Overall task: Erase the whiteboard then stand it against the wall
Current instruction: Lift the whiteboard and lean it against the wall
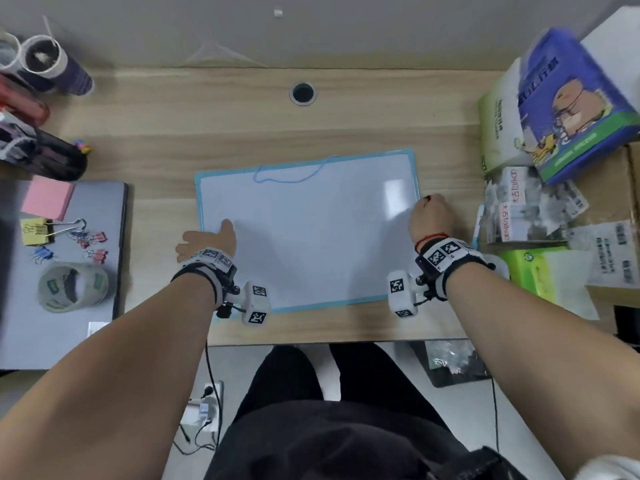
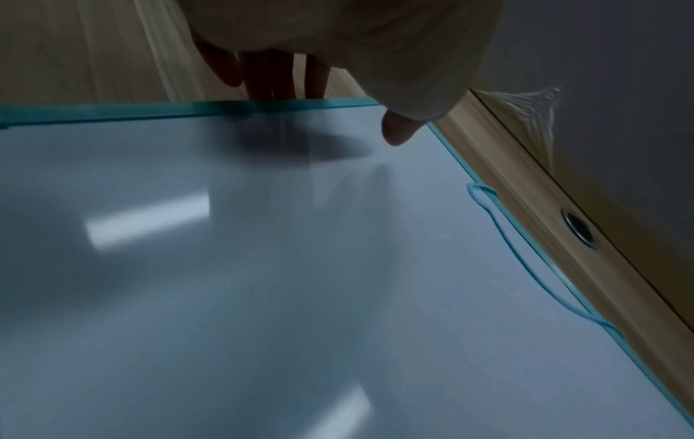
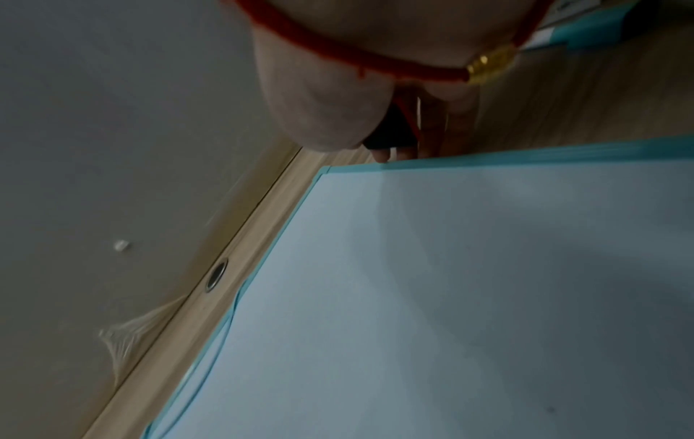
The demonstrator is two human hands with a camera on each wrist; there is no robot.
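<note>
Left hand (image 1: pixel 205 242) lies open over whiteboard (image 1: pixel 311 233) edge, right hand (image 1: pixel 431 218) curls around opposite edge; cup (image 1: pixel 65 69) holds straw (image 1: pixel 49 28).

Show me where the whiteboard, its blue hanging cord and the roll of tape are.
whiteboard (image 1: pixel 311 237), head view, middle of its white surface.
blue hanging cord (image 1: pixel 284 182), head view, lower run of the loop.
roll of tape (image 1: pixel 52 289), head view, left side of the ring.
</note>
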